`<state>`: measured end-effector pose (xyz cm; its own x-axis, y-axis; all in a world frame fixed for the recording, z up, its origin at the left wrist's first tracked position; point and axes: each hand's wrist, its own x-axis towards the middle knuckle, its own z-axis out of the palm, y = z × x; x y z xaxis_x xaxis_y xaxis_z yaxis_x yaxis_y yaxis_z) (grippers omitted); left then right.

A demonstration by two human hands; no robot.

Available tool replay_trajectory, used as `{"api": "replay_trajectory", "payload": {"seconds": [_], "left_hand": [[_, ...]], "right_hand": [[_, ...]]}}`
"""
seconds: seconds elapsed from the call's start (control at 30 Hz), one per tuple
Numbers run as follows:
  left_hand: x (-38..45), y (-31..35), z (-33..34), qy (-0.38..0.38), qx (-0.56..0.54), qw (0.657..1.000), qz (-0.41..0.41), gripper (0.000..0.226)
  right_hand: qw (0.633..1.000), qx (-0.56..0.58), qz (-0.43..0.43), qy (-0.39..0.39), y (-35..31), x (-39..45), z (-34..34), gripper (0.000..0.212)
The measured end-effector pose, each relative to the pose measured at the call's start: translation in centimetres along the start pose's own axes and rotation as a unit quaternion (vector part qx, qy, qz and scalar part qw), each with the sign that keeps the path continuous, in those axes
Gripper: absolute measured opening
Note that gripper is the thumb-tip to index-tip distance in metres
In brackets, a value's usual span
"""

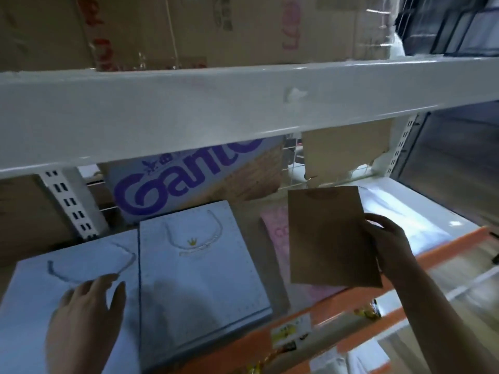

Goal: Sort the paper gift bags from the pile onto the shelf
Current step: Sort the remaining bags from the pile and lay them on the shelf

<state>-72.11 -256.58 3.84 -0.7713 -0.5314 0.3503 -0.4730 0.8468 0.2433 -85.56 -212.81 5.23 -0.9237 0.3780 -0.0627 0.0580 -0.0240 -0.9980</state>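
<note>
The right hand (pixel 384 238) pinches a flat brown bag (pixel 330 236) by its right edge, thumb on the face, the other fingers hidden behind the paper; the bag hangs tilted over the shelf (pixel 421 201), and whether its lower edge touches anything cannot be told. Its handles are not visible, only a faint dark arc near the top edge. Under and left of it lies a pink bag (pixel 278 230), mostly covered, its print too blurred to read. The left hand (pixel 86 314) lies with straight, spread fingers on a pale blue bag (pixel 35 306) at the lower left, whose left and bottom edges run out of view; its cord handle shows as a grey loop just above the fingertips. Just beside it on the right lies a second pale blue bag (pixel 202 271) with a small gold crown and a white cord handle, its near corner reaching the orange rail (pixel 337 303) at the shelf's front. That makes four bags in sight: two blue, one pink, one brown. To the right of the brown bag the white shelf surface is bare and glossy as far as the upright. Behind the bags leans a box (pixel 189 182) with purple lettering, its top cut off by the white beam (pixel 216 109) that crosses the whole view. A torn cardboard piece (pixel 348 149) hangs behind, right of the box. Above the beam stand cartons (pixel 189 28), blurred, their count unclear. Stickers on the rail are unreadable.
</note>
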Motion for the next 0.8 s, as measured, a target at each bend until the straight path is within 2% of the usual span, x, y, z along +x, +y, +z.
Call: {"api": "replay_trajectory", "payload": {"seconds": [0.23, 0.37, 0.43, 0.47, 0.63, 0.8], "left_hand": [[-3.3, 15.6, 2.3, -0.004, -0.043, 0.995, 0.089, 0.017], [-5.3, 21.9, 4.6, -0.006, -0.063, 0.982, 0.176, 0.014], [-6.0, 24.1, 5.6, -0.028, -0.064, 0.976, 0.206, 0.026], [-6.3, 25.0, 6.3, -0.016, -0.064, 0.973, 0.221, 0.033], [-7.3, 28.1, 8.0, -0.009, -0.052, 0.979, 0.199, 0.042], [-6.7, 27.2, 9.7, -0.010, -0.017, 0.984, 0.175, 0.044]], "right_hand": [[0.999, -0.034, 0.001, -0.013, -1.4, 10.6, -9.5, 0.015], [0.996, -0.086, -0.016, 0.031, -2.1, 17.2, -14.7, 0.018], [0.994, -0.095, -0.024, 0.056, -2.6, 19.9, -17.1, 0.017], [0.993, -0.099, -0.026, 0.065, -2.9, 21.1, -18.2, 0.018], [0.989, -0.123, -0.006, 0.082, -3.1, 26.6, -21.9, 0.029], [0.987, -0.141, 0.036, 0.074, -2.0, 30.8, -23.8, 0.028]]}}
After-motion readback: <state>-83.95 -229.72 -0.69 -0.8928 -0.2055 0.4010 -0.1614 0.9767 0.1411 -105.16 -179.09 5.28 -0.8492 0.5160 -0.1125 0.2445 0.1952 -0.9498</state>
